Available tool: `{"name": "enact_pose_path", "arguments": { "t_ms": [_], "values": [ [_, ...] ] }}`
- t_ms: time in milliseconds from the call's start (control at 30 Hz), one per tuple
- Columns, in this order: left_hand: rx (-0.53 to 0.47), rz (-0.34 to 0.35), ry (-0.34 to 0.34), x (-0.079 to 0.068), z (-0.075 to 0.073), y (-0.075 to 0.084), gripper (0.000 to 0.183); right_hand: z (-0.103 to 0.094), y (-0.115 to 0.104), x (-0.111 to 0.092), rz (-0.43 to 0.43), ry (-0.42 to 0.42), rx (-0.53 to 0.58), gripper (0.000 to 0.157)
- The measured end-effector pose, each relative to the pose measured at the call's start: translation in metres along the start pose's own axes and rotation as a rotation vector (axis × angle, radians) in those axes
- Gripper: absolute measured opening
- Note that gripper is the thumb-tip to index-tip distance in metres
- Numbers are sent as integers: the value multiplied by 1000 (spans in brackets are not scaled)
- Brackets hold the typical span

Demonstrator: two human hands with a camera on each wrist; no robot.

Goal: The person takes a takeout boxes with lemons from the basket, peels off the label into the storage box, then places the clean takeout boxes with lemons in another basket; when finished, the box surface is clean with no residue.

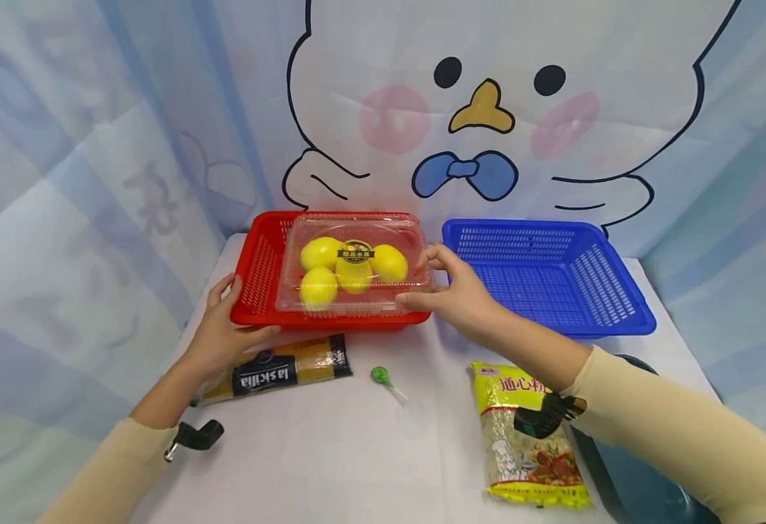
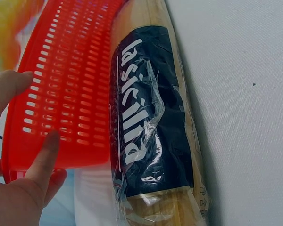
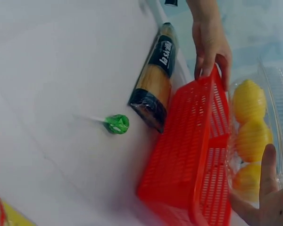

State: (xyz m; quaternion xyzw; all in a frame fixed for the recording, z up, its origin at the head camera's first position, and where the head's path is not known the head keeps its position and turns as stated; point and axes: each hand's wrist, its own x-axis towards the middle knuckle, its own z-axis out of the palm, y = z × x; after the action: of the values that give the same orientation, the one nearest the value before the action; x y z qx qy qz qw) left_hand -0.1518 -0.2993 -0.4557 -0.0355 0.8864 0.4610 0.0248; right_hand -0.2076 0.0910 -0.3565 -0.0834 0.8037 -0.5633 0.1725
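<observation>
A clear plastic box of lemons (image 1: 298, 284), lidded and labelled, sits in the top of the red basket (image 1: 258, 280). At the basket's left front corner my left hand (image 1: 220, 331) grips the rim and wall, its thumb along the outside in the left wrist view. My right hand (image 1: 462, 295) holds the box's right end, with the thumb at its front edge and the fingers farther back. Just in front of the basket lies a pack of spaghetti (image 2: 151, 108), close to my left hand. A green-wrapped lollipop (image 3: 117, 124) lies on the white table.
To the right of the red basket stands a blue basket (image 1: 534, 284). A yellow bag of noodles (image 1: 527, 451) lies near the front right, partly under my right forearm. Beside it is a dark tray (image 1: 645, 473), mostly hidden by the sleeve. A printed curtain (image 1: 370, 73) hangs behind.
</observation>
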Motion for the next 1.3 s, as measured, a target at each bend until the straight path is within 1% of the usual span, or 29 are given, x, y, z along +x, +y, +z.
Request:
{"name": "enact_pose_path", "arguments": {
  "t_ms": [100,233,333,467,533,667,900,967,1067,1167,1233,1300],
  "values": [
    [3,0,1,-1,1,1,120,-8,4,-15,8,-10,34,54],
    [5,2,5,-4,3,0,119,-16,8,-36,15,-27,75,52],
    [-16,19,3,-5,5,-1,116,-23,12,-53,17,-35,74,52],
    [-19,42,4,-6,8,-1,110,-27,18,-76,7,-51,76,57],
    [-1,46,6,-7,8,-1,109,-28,22,-87,0,-54,82,57],
    [20,32,0,-7,8,1,115,-28,31,-108,-10,-55,103,53],
    [36,24,-15,-4,8,2,118,-26,53,-143,-17,-58,217,54],
    [39,17,-15,-3,8,3,118,-24,61,-151,-18,-56,235,55],
    [54,19,-6,-4,5,4,117,-22,72,-160,4,-39,225,57],
    [61,31,1,-4,2,5,115,-21,84,-167,49,-18,175,57],
    [66,39,4,-3,2,5,113,-19,92,-171,81,-6,152,57],
    [66,41,4,-3,3,6,113,-17,102,-175,90,-4,153,57]
  ]
}}
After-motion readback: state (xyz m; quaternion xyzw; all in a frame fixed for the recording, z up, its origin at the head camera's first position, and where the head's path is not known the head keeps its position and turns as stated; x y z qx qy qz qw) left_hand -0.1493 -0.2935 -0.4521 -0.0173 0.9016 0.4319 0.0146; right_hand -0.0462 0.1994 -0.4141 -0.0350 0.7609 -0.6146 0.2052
